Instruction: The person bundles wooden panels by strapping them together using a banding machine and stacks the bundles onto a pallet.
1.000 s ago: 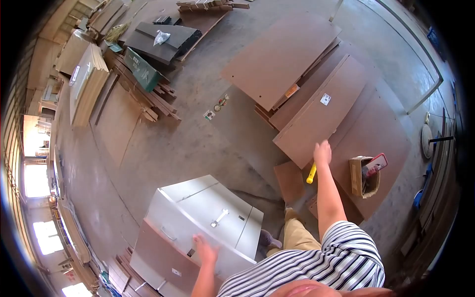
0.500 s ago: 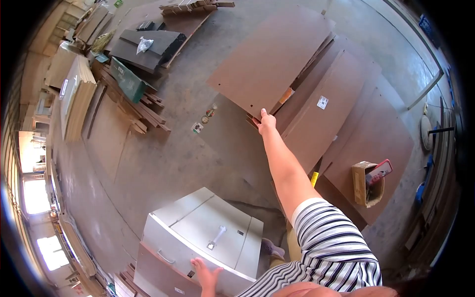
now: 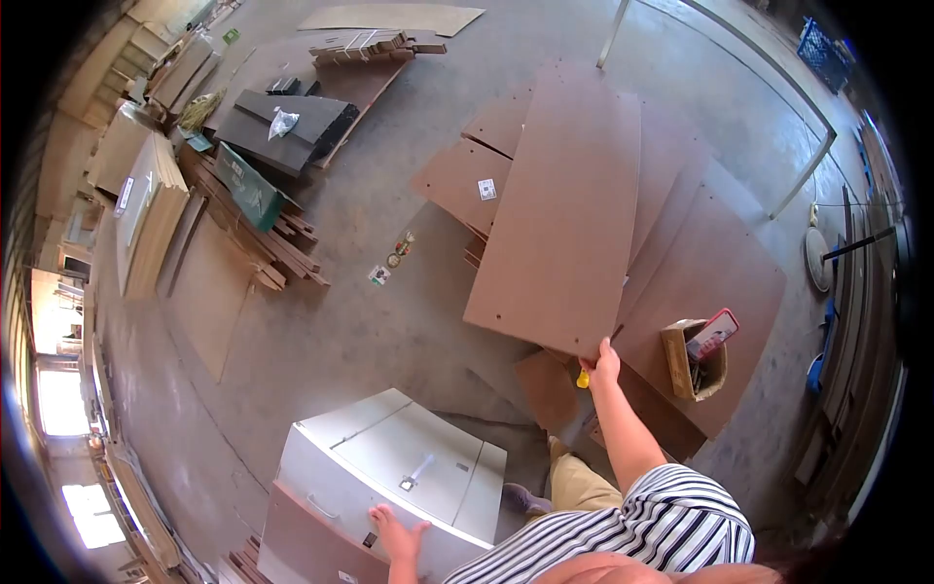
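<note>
My right hand (image 3: 605,362) grips the near corner of a long brown board (image 3: 559,214), thumb on top, with the fingers partly hidden under the edge. That board lies slanted over other brown panels (image 3: 720,292). Just beside the hand, a yellow thing (image 3: 584,378) pokes out from below. My left hand (image 3: 394,530) lies on the front edge of a white cabinet (image 3: 418,453), fingers apart. The cabinet has a small handle on its front and a small clear item on its top face.
A cardboard box (image 3: 681,360) with a red-framed item stands on the panels at right. Dark boards (image 3: 287,122), a green piece (image 3: 248,185) and stacked panels (image 3: 156,224) lie at left. A metal frame (image 3: 827,141) rises at back right. My shoe (image 3: 525,499) is beside the cabinet.
My right hand has drawn the brown board toward me and to the right, turning it. A labelled panel beneath now shows at its left. My left hand stays on the cabinet.
</note>
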A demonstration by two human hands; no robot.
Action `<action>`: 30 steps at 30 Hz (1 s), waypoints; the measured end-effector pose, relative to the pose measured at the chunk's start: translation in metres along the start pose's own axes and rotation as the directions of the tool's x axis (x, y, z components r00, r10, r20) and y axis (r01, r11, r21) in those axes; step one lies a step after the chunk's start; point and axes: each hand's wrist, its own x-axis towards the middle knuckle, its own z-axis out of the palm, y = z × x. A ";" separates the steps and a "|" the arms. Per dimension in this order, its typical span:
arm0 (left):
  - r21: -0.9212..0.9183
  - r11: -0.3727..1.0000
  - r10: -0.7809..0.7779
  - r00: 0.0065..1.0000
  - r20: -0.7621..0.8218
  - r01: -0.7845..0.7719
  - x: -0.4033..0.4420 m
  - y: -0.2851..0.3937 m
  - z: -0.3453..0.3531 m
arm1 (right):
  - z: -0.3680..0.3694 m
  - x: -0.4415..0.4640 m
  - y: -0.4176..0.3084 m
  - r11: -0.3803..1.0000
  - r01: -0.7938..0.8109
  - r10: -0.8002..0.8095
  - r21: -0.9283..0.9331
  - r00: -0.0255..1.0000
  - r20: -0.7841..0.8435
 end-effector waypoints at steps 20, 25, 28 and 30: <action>-0.090 0.944 0.276 0.907 -0.318 -0.318 0.003 0.021 0.002 | -0.133 -0.160 -0.012 0.991 -0.122 0.134 -0.056 0.934 0.330; -0.896 0.389 0.335 0.939 -0.080 -0.215 -0.043 0.095 0.034 | -0.142 -0.204 -0.052 0.967 -0.152 0.240 -0.203 0.809 0.536; -0.974 0.002 0.426 0.881 0.206 0.227 -0.067 0.145 0.052 | -0.149 -0.251 -0.061 0.944 -0.129 0.301 -0.305 0.717 0.629; -0.938 -0.132 0.437 0.868 0.235 0.320 -0.083 0.150 0.041 | -0.149 -0.292 -0.066 0.898 -0.041 0.346 -0.438 0.680 0.646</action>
